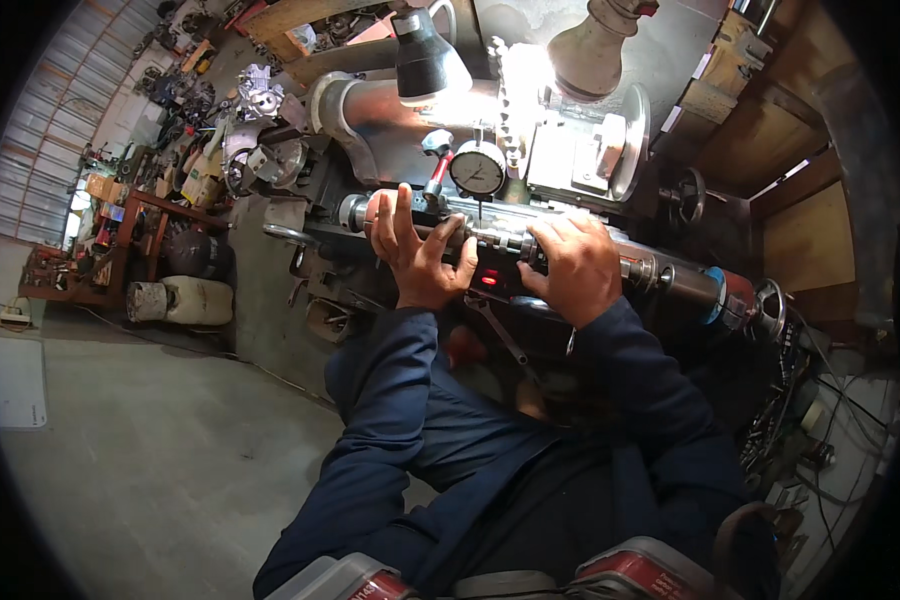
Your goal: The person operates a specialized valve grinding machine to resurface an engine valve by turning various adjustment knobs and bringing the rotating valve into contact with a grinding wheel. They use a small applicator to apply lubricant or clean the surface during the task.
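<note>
Right hand (pixel 578 262): grip closed on metal shaft (pixel 500 240). Left hand (pixel 422 258): at shaft, grip cannot be determined. Pale cylindrical tank (pixel 198 300): contents not visible.

a shiny stepped metal shaft (pixel 500 241) lies crosswise between the left hand (pixel 422 262) and the right hand (pixel 580 265), partly covered by both.
</note>
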Action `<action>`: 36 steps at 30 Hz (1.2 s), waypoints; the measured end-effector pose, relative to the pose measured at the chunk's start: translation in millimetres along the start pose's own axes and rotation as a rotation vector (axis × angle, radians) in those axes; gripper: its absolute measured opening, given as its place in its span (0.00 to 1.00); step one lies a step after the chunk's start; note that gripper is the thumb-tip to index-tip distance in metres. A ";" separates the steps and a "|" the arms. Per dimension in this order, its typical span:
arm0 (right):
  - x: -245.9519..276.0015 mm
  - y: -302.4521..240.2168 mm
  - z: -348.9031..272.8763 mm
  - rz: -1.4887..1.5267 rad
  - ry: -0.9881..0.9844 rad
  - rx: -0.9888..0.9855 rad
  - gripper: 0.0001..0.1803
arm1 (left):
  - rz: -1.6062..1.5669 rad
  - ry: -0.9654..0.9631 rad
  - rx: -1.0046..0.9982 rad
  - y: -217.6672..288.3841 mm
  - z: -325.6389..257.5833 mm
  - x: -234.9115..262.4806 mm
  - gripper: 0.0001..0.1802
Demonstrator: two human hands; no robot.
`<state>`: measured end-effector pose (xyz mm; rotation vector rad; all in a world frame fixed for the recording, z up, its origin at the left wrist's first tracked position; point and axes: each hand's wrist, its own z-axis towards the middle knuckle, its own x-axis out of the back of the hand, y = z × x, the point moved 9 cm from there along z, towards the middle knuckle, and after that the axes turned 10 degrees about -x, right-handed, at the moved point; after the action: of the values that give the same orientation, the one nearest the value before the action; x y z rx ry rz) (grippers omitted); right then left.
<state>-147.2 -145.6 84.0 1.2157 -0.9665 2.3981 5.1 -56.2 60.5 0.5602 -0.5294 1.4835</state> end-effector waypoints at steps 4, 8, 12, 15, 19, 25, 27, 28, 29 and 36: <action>-0.2 0.6 0.6 0.011 -0.014 -0.014 0.24 | -0.003 0.021 0.007 -0.1 -0.4 0.0 0.14; -2.0 2.3 -0.5 0.001 -0.022 -0.019 0.24 | -0.024 0.126 0.001 0.6 0.3 9.5 0.15; -0.8 4.7 0.4 -0.007 -0.010 -0.019 0.23 | 0.029 0.450 0.131 -40.0 1.9 59.5 0.19; -4.4 0.7 0.8 0.013 -0.013 -0.017 0.23 | -0.433 0.213 0.469 -148.6 -25.2 25.7 0.19; -2.8 3.8 -0.5 -0.026 -0.068 -0.026 0.27 | -0.599 -0.273 0.468 -188.6 -29.8 -38.5 0.23; 84.3 13.9 -24.6 0.014 0.021 -0.025 0.34 | -1.110 -0.487 1.086 -186.1 -57.8 -67.3 0.22; 135.3 37.7 -40.9 0.020 0.154 -0.114 0.32 | -1.664 -0.171 1.114 -168.8 -74.8 -66.8 0.26; 157.6 67.9 -57.1 0.097 0.212 -0.325 0.31 | -1.718 0.118 0.990 -152.9 -50.9 -65.9 0.25; 175.8 100.8 -78.5 0.178 0.274 -0.535 0.29 | -1.746 0.404 0.852 -140.3 -30.0 -58.6 0.26; 243.5 271.2 -191.6 -0.023 0.439 -0.879 0.24 | -1.514 0.170 1.447 -152.9 -54.7 -73.7 0.10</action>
<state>-550.8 -226.9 78.4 0.3572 -1.5591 1.7306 155.6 -78.9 -32.4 1.4409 1.1048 0.1517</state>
